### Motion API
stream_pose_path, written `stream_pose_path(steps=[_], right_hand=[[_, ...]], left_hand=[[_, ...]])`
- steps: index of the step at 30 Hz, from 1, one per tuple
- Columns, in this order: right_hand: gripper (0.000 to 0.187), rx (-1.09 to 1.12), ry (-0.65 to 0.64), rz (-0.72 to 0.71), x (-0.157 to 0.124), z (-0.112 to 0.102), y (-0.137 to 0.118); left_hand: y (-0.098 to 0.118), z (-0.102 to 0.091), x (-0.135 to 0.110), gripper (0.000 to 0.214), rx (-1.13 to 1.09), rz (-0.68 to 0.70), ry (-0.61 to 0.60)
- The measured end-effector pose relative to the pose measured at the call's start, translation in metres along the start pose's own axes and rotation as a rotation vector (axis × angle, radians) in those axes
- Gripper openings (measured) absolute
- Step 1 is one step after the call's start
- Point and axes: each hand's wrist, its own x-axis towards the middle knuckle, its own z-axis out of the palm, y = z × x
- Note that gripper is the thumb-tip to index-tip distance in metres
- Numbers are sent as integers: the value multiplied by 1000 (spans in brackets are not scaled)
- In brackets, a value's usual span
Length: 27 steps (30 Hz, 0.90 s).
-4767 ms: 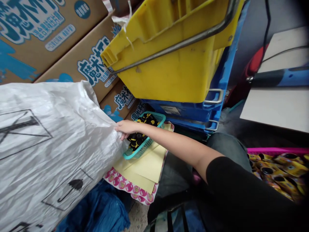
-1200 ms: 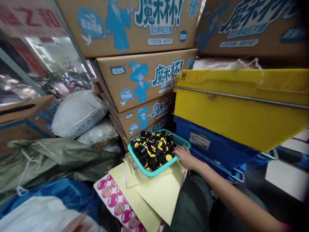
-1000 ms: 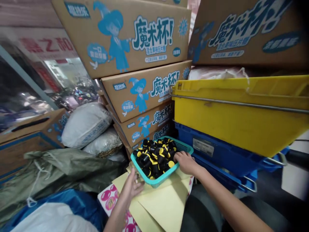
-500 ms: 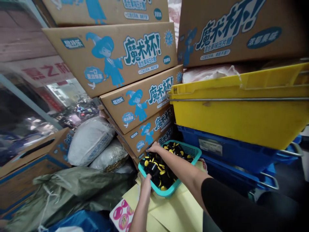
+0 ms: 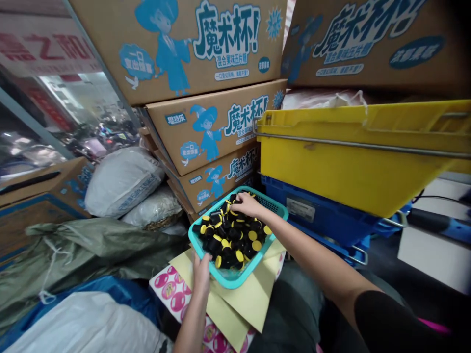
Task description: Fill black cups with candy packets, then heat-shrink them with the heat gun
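Holding the teal basket [image 5: 235,274] by its near rim with the left hand [image 5: 202,272], fingers wrapped on it, the person's right hand [image 5: 247,205] pinches black-and-yellow caps [image 5: 230,238] inside; next, a careful lift from the yellow paper sheets [image 5: 247,304].

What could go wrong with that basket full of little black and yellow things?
The teal basket is heaped with small black and yellow caps, so tilting it could spill some. It sits on loose yellow paper sheets, which might slide. The left hand grips only its near rim while the right hand reaches into the pile, so a push there could tip it.
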Motion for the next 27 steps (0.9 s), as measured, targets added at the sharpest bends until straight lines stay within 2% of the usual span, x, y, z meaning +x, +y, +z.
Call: stream_pose_path(steps=[3,7,10,13,15,17,18,20,22,24,27], right_hand=[[25,4,66,-16,-25,-22,17],[14,-32,161,-28,-54,-38,39],[15,-33,185,-63,-82,-48,56],[20,31,262,-102,-125,-55,85],[25,126,379,9,-161,-52,110],[36,283,414,299,-198,-40,133],[41,401,351,431,-213,-32,142],[45,622,195,506,-234,-15,151],[45,807,141,473,-236,-6,153],[41,905,211,449,-219,-10,155],[33,918,355,446,-177,-32,169]], left_hand=[[-1,-11,-9,37,-47,-4,18],[7,-30,-21,37,-89,-52,4],[20,-42,-29,35,-59,-73,-54],[35,-45,-30,36,28,-97,-155],[43,-43,-26,36,53,-123,-178],[49,-41,-20,35,66,-152,-182],[51,-39,-18,35,73,-163,-184],[53,-35,-15,37,88,-178,-193],[51,-28,-16,36,96,-196,-184],[43,-15,-19,34,94,-201,-162],[24,13,-25,39,87,-112,-127]])
